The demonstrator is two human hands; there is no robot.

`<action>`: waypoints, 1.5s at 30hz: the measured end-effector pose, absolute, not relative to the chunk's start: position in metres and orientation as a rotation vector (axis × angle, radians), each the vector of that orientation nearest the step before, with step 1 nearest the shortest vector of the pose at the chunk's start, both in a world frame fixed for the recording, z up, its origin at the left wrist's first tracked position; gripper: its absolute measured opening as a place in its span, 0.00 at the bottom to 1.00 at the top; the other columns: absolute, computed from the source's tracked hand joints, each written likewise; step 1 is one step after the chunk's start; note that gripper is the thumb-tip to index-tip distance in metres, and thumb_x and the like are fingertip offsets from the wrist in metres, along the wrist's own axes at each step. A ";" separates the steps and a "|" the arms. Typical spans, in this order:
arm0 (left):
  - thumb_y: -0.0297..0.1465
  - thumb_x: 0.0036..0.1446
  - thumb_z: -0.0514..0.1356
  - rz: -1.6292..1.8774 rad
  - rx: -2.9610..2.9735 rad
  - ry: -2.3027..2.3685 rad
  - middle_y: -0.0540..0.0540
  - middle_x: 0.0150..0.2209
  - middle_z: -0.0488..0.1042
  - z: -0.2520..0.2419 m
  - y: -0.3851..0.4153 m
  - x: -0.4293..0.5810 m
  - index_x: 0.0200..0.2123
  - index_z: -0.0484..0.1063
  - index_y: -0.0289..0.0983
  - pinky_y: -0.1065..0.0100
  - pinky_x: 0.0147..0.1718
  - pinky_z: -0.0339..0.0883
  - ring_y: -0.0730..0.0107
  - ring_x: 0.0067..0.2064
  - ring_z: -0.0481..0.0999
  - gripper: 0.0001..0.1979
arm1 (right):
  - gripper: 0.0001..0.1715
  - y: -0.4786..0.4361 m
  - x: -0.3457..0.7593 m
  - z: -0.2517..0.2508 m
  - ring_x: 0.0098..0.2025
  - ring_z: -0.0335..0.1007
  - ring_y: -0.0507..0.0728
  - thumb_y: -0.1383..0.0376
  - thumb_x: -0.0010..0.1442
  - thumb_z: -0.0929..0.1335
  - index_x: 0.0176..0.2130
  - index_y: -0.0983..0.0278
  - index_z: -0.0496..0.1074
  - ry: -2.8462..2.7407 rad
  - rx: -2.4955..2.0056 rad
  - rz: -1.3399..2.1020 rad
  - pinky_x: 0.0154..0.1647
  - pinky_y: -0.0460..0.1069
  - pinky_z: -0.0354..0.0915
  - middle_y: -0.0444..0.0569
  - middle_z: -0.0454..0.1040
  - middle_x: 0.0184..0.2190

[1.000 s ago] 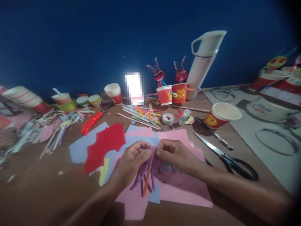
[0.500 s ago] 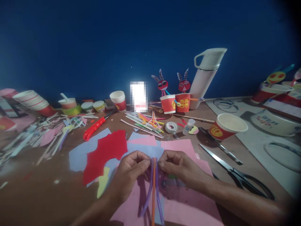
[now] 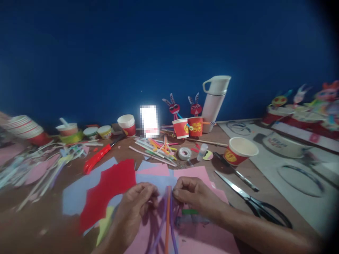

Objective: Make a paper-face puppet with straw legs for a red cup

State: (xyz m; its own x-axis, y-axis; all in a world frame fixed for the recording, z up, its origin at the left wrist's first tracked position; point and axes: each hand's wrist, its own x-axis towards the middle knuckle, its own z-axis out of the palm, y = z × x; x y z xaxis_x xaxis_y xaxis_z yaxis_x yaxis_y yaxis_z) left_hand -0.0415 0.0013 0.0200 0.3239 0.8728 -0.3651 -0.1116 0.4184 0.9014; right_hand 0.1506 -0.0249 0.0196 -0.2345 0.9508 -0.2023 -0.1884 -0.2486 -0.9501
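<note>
Two purple straws (image 3: pixel 172 224) flank an orange straw (image 3: pixel 167 222); their top ends are together and the lower parts spread toward me. My right hand (image 3: pixel 192 192) pinches at the top of the bundle, thumb and forefinger against the right purple straw. To the left, a small gap separates my left hand (image 3: pixel 141 201) from the straws; its fingers are loosely bent, and nothing shows in them. Beneath both hands lie pink paper sheets (image 3: pixel 206 233). A red paper cutout (image 3: pixel 108 194) is left of my left hand.
Black-handled scissors (image 3: pixel 251 199), a knife (image 3: pixel 246 178) and a paper cup (image 3: pixel 242 151) lie to the right. Loose straws (image 3: pixel 156 151), a tape roll (image 3: pixel 184 153) and a red-handled cutter (image 3: pixel 97 158) are ahead. A white flask (image 3: pixel 214 106) stands behind decorated cups (image 3: pixel 195 127).
My left hand has moved away from the straws to the left, its fingers loosening. My right hand stays at their top. The whole view has shifted, with objects appearing lower and farther left.
</note>
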 end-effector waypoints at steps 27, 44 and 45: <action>0.22 0.58 0.55 1.106 2.733 1.015 0.42 0.42 0.74 0.005 -0.007 -0.046 0.52 0.65 0.37 0.71 0.44 0.67 0.65 0.45 0.74 0.18 | 0.23 -0.048 0.133 0.031 0.18 0.60 0.47 0.57 0.55 0.66 0.47 0.68 0.69 -1.123 -1.023 1.769 0.21 0.43 0.57 0.39 0.66 0.16; 0.19 0.58 0.53 1.293 2.791 0.912 0.39 0.43 0.74 0.009 -0.004 -0.048 0.52 0.66 0.31 0.71 0.47 0.66 0.67 0.46 0.72 0.18 | 0.39 -0.072 0.139 0.050 0.18 0.46 0.44 0.54 0.54 0.71 0.61 0.54 0.56 -1.083 -0.700 2.007 0.22 0.41 0.50 0.33 0.55 0.17; 0.20 0.58 0.54 1.286 2.733 0.947 0.40 0.44 0.74 0.008 -0.003 -0.050 0.52 0.66 0.32 0.72 0.47 0.66 0.67 0.47 0.72 0.18 | 0.39 -0.074 0.141 0.054 0.19 0.49 0.45 0.53 0.54 0.71 0.61 0.53 0.57 -1.098 -0.696 2.006 0.24 0.41 0.51 0.35 0.57 0.18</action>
